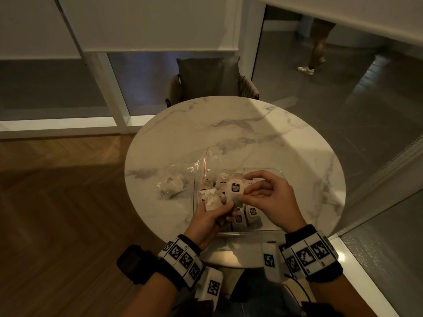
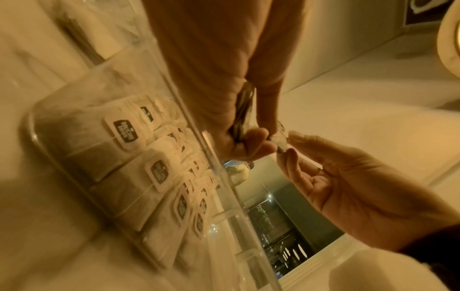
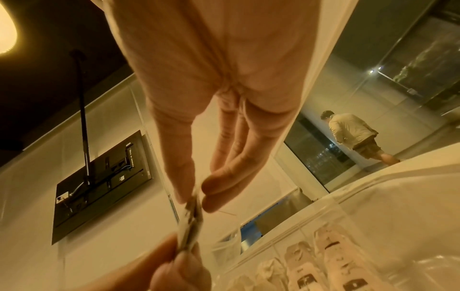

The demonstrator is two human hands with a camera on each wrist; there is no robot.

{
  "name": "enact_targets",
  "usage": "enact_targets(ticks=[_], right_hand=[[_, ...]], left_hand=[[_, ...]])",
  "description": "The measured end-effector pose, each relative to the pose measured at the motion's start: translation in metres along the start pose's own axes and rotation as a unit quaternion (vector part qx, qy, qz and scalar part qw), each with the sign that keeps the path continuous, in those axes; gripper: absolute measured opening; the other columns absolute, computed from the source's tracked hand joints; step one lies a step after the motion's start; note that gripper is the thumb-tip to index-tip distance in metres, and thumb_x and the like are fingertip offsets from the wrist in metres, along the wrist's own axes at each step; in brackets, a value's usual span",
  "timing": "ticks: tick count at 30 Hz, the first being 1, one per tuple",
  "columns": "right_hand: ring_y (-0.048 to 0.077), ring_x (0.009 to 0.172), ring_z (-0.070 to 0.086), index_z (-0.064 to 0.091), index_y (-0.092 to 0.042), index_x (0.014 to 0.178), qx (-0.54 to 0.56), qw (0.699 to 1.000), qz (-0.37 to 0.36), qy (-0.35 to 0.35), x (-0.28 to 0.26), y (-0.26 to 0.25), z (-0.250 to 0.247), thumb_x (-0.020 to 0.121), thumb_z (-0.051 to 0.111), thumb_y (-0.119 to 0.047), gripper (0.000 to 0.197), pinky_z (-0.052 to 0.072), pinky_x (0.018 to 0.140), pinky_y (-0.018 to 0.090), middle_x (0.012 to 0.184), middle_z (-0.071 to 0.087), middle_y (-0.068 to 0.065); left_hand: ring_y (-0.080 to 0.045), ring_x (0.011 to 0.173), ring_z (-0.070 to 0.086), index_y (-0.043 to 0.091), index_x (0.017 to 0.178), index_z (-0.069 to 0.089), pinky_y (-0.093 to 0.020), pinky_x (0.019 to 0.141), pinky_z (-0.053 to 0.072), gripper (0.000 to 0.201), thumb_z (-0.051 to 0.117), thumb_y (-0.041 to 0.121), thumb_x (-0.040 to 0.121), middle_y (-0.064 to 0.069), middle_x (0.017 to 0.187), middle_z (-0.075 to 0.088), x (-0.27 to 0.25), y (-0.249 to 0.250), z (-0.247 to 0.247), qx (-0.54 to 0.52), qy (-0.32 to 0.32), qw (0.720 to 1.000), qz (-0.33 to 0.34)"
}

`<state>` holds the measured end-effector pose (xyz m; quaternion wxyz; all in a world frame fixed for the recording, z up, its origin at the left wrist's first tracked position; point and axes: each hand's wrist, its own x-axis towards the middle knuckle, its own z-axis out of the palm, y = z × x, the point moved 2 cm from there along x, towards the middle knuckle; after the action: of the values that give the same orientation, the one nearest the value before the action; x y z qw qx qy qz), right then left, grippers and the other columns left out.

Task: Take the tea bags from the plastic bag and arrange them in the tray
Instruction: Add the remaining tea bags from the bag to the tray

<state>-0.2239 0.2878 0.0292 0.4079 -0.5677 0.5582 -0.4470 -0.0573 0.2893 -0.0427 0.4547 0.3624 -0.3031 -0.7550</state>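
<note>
Tea bag being separated above the tray

A tea bag (image 1: 235, 191) is pinched between left hand (image 1: 211, 216) and right hand (image 1: 272, 197); it must next be laid among the rows in the tray (image 1: 278, 172).

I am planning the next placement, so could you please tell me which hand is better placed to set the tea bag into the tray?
Right hand: it pinches the tea bag above the tray.

A round marble bench (image 1: 240, 138) stands on herringbone wood floor (image 1: 57, 202); a cushioned chair (image 1: 210, 81) sits at twelve o'clock, roller blinds (image 1: 148, 24) behind it.
</note>
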Motion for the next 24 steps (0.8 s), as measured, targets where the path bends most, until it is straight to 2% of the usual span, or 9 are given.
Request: enact_targets(ticks=[2,6,9,13,16,19,22,24], right_hand=[[0.014,0.067,0.071,0.070,-0.018,0.100,0.003,1.000,-0.006,0.003,-0.002,0.001,0.004,0.068,0.084,0.002,0.040,0.057,0.069,0.022,0.072,0.074,0.006],[0.010,0.066,0.071,0.069,-0.015,0.094,-0.008,0.999,-0.034,0.009,-0.005,0.002,0.014,0.070,0.082,0.003,0.033,0.055,0.067,0.019,0.071,0.074,0.002],[0.008,0.068,0.070,0.069,-0.015,0.091,-0.033,0.997,-0.064,-0.012,-0.008,0.000,0.017,0.072,0.079,0.003,0.028,0.052,0.066,0.014,0.071,0.074,0.000],[0.006,0.067,0.066,0.071,-0.019,0.093,-0.044,0.997,-0.064,0.010,-0.005,0.002,0.012,0.073,0.083,-0.006,0.026,0.050,0.059,0.015,0.077,0.072,-0.002],[0.015,0.067,0.065,0.071,-0.027,0.099,-0.068,0.997,-0.034,0.004,-0.002,0.010,0.011,0.076,0.083,-0.022,0.026,0.056,0.063,0.024,0.078,0.069,-0.003],[0.017,0.070,0.068,0.075,-0.019,0.091,-0.055,0.998,-0.022,0.007,0.000,0.016,0.010,0.082,0.078,-0.021,0.010,0.058,0.066,0.031,0.079,0.072,0.000],[0.019,0.064,0.069,0.073,-0.009,0.087,-0.016,1.000,-0.003,0.003,-0.001,0.019,0.012,0.082,0.077,-0.017,0.011,0.056,0.060,0.026,0.075,0.071,0.009],[0.019,0.063,0.068,0.072,-0.009,0.086,-0.024,1.000,-0.002,0.012,-0.001,0.019,0.011,0.081,0.078,-0.018,0.011,0.054,0.058,0.024,0.074,0.070,0.009]], left_hand=[[-0.016,0.072,0.064,-0.005,0.112,0.060,-0.020,0.061,0.052,0.032,0.067,0.008,0.083,-0.015,0.084,0.067,0.001,-0.001,-0.001,-0.029,0.009,1.000,0.003],[-0.017,0.073,0.066,-0.003,0.112,0.059,-0.020,0.060,0.052,0.024,0.062,0.001,0.088,-0.015,0.085,0.069,0.002,-0.003,-0.002,-0.041,0.014,0.999,0.013],[-0.018,0.075,0.066,-0.005,0.121,0.056,-0.022,0.060,0.052,0.033,0.062,0.000,0.089,-0.015,0.088,0.069,0.002,-0.004,-0.003,-0.041,0.020,0.999,0.020],[-0.019,0.076,0.066,-0.013,0.126,0.050,-0.023,0.063,0.052,0.045,0.066,0.004,0.088,-0.016,0.090,0.068,0.003,-0.006,-0.005,-0.016,0.025,0.999,0.021],[-0.017,0.074,0.065,-0.008,0.116,0.060,-0.024,0.067,0.053,0.031,0.066,0.006,0.089,-0.013,0.086,0.069,0.000,-0.005,-0.003,0.054,0.012,0.998,0.024],[-0.015,0.073,0.065,0.005,0.104,0.067,-0.025,0.067,0.054,0.017,0.068,0.006,0.087,-0.008,0.081,0.069,-0.003,-0.003,0.000,0.088,0.008,0.996,0.032],[-0.013,0.070,0.060,0.010,0.099,0.068,-0.025,0.064,0.050,0.018,0.072,0.017,0.083,-0.005,0.079,0.066,-0.005,-0.001,0.003,0.099,0.000,0.994,0.045],[-0.011,0.069,0.059,0.012,0.094,0.070,-0.024,0.063,0.050,0.007,0.068,0.013,0.087,-0.002,0.078,0.066,-0.006,0.000,0.004,0.105,-0.009,0.993,0.052]])
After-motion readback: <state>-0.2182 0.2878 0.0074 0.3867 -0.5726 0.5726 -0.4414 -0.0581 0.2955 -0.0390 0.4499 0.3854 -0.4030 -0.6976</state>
